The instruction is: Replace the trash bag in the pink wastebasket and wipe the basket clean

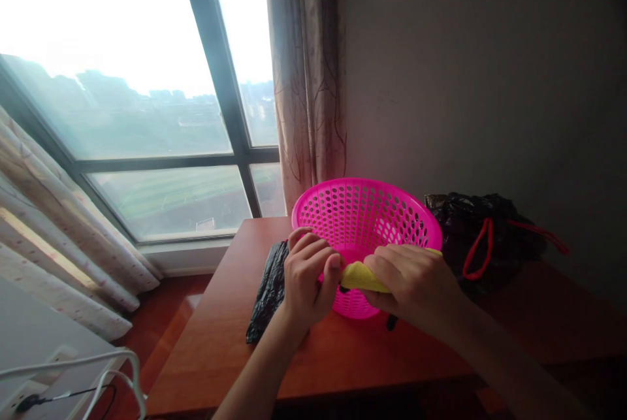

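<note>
A bright pink plastic basket (365, 188) with a pattern of holes stands on the reddish-brown table (215, 348), its mouth facing up. At the basket's near left side, my left hand (311, 273) is closed with the fingers curled over the rim. My right hand (414, 276) is closed round a yellow cloth (362, 276) at the near rim. The cloth spans the gap between both hands, and its far right end shows past my knuckles. My hands and the cloth hide much of the basket's front.
A flattened black plastic bag (267, 296) lies left of the basket. To the right sits a bulky black garbage bag (499, 224) with red drawstrings (482, 250). A window (161, 198) and curtains (313, 80) are behind. White cables (112, 361) run at lower left.
</note>
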`<state>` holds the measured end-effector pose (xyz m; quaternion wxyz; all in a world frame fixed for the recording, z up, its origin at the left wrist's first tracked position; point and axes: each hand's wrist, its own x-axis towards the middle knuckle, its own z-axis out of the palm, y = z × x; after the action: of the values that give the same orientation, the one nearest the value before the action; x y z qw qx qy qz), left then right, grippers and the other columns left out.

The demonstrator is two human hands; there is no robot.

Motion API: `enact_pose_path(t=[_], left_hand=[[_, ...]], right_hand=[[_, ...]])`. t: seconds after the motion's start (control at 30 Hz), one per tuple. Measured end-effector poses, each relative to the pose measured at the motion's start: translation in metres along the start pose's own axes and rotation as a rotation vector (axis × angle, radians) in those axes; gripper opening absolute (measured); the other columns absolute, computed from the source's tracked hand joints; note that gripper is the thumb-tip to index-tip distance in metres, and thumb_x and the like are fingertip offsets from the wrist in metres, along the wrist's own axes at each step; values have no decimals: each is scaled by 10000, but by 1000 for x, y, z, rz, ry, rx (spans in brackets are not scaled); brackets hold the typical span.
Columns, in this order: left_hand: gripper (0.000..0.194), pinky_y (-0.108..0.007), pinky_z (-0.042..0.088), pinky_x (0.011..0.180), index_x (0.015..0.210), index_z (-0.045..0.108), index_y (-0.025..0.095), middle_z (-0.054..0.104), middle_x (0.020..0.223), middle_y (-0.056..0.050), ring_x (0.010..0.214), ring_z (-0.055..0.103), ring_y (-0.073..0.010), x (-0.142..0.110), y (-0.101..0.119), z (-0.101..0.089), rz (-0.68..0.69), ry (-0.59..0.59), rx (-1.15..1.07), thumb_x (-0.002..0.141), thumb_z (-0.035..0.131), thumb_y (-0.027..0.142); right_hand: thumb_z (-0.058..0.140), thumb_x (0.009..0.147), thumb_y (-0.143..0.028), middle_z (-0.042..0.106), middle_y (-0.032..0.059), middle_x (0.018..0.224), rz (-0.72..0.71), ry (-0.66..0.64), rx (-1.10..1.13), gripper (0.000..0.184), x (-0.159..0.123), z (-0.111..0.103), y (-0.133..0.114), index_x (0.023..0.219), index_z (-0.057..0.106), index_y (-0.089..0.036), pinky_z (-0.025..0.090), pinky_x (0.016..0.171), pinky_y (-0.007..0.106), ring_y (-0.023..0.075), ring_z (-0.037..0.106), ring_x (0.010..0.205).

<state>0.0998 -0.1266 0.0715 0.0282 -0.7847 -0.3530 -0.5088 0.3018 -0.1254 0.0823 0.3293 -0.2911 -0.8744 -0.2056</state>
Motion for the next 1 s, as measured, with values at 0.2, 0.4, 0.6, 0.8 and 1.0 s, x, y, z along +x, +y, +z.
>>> enact_pose_path(t=[0.2, 0.4, 0.6, 0.8, 1.0], left_hand=[[375, -425, 393, 867, 670, 544, 212, 555, 618, -18, 660, 495, -183, -1, 0, 1, -15, 6, -15, 986, 345, 245], [382, -431, 396, 877, 664, 525, 218, 550, 622, -23, 662, 492, -187, -1, 2, 2, -26, 0, 10, 985, 324, 270], [371, -429, 395, 852, 703, 571, 222, 526, 616, -21, 653, 466, -187, -2, 3, 3, -6, 7, 13, 983, 332, 269], [351, -433, 391, 873, 701, 569, 215, 527, 618, -15, 657, 458, -180, -2, 4, 2, -5, 2, 13, 977, 353, 235], [383, -410, 400, 851, 670, 553, 217, 521, 600, -9, 646, 479, -178, -1, -1, 3, -6, 16, 7, 992, 347, 246]], right_hand=[[592, 927, -443, 560, -6, 679, 44, -57, 69, 297, 3, -4, 1, 780, 554, -188, 266, 593, 307, 139, 498, 615], [577, 921, -362, 548, -13, 661, 64, -80, 89, 251, 2, -4, 1, 737, 532, -198, 236, 591, 313, 135, 462, 602], [546, 904, -293, 548, -17, 658, 48, -71, 93, 196, 1, -4, 0, 732, 529, -200, 223, 592, 316, 133, 453, 598], [528, 925, -321, 539, -14, 664, 50, -71, 100, 221, 1, -5, -1, 739, 524, -200, 228, 593, 321, 139, 456, 602], [570, 924, -438, 563, -3, 694, 40, -96, 125, 273, -2, -9, 5, 814, 580, -189, 261, 597, 312, 147, 482, 621]])
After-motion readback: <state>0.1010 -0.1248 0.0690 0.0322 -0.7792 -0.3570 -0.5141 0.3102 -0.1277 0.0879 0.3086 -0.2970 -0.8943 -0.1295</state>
